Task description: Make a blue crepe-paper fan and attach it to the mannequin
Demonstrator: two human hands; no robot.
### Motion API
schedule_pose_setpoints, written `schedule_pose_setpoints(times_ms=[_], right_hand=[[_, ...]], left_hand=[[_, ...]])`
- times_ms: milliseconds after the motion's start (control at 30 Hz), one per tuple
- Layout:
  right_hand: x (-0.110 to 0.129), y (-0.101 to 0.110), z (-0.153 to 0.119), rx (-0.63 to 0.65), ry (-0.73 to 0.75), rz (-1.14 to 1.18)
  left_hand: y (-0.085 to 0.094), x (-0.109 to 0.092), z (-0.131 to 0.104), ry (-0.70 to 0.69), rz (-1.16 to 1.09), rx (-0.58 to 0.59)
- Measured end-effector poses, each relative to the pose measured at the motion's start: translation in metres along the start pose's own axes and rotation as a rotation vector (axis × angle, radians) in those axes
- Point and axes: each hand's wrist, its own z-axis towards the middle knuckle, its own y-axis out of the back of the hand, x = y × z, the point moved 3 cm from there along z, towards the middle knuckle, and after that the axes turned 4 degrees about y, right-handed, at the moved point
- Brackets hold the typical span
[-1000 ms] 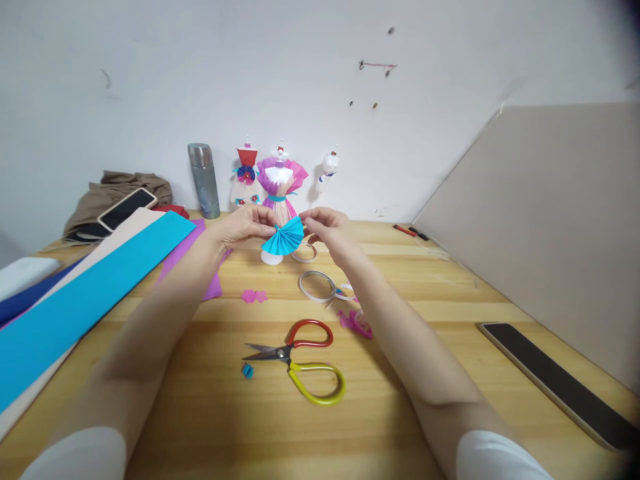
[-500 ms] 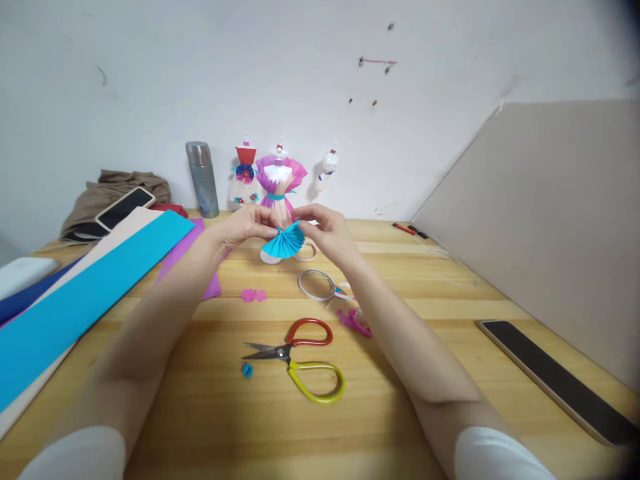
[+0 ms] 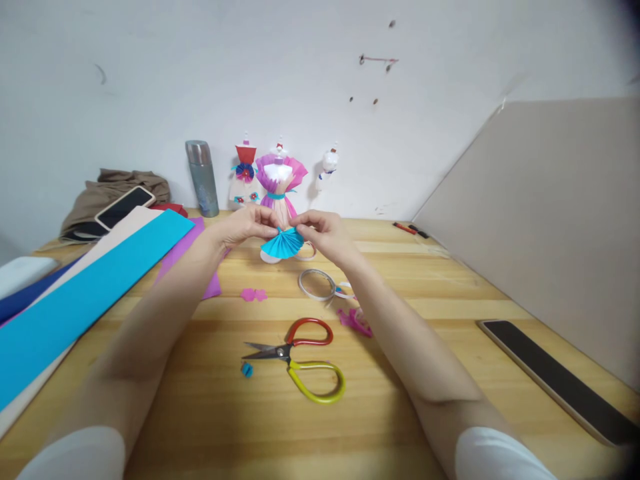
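Observation:
A pleated blue paper fan [image 3: 283, 245] is spread between my two hands, its folds gathered at the top. My left hand [image 3: 251, 222] pinches it near its upper left corner. From the other side, my right hand [image 3: 321, 231] grips the upper right edge with thumb and fingers. Just behind the fan stands a small dress figure [image 3: 278, 177] in pink and purple paper with a blue waistband; its lower part is partly hidden. Closer to me lie open scissors [image 3: 281, 353] with one red and one yellow handle, beside a tiny blue scrap [image 3: 247, 370].
Tape rolls, one of them grey [image 3: 317, 285], lie right of centre near pink paper pieces [image 3: 254, 295]. Long paper strips [image 3: 100, 293] fill the left side. A flask [image 3: 202, 179] stands at the back, and a phone [image 3: 555, 380] rests at the right.
My right hand has shifted slightly left and lower along the fan's edge, and the fan's right side has dropped a little. My left hand keeps its pinch.

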Motion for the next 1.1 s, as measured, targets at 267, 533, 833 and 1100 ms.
schedule_pose_setpoints(times_ms=[267, 533, 833, 1100], right_hand=[[0.008, -0.005, -0.002, 0.071, -0.003, -0.037], [0.012, -0.004, -0.003, 0.076, -0.046, -0.056], [0.009, 0.000, -0.002, 0.035, -0.061, 0.008], [0.004, 0.000, 0.000, 0.033, -0.044, 0.009]], left_hand=[[0.000, 0.002, 0.001, -0.005, -0.071, -0.124], [-0.002, 0.003, 0.004, -0.017, -0.110, -0.142], [-0.006, -0.003, 0.001, -0.020, -0.052, -0.041], [-0.006, -0.003, 0.001, -0.016, 0.036, -0.015]])
